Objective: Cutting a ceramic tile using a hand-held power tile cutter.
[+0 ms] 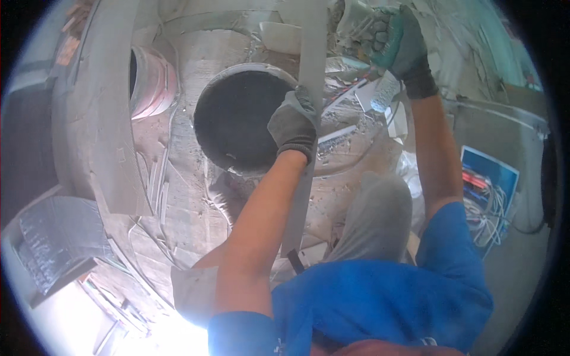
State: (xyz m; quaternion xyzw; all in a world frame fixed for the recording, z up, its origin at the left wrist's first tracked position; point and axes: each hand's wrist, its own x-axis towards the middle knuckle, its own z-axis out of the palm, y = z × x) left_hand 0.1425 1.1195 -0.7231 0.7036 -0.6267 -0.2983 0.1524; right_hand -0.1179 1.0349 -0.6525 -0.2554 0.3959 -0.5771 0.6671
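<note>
My left hand [293, 123], in a grey glove, is closed on the edge of a long, narrow grey board [313, 59]. The board runs from the top of the view down past my forearm. Just left of that hand stands a round bucket [237, 121] with a pale rim and a dark inside. Farther out on the right, my right hand [401, 47] wears a glove with grey and green parts. Its fingers look curled; whatever they hold, if anything, blends into the clutter. Below it lies a pale, rough-surfaced roll-like piece [386, 95].
A pinkish bucket [155, 83] lies on its side at left, beside a wide grey panel [113, 118]. Offcuts and strips litter the dusty floor covering [196, 71]. A blue box [504, 172] with cables sits at right. A grey wrapped block [65, 237] is at lower left.
</note>
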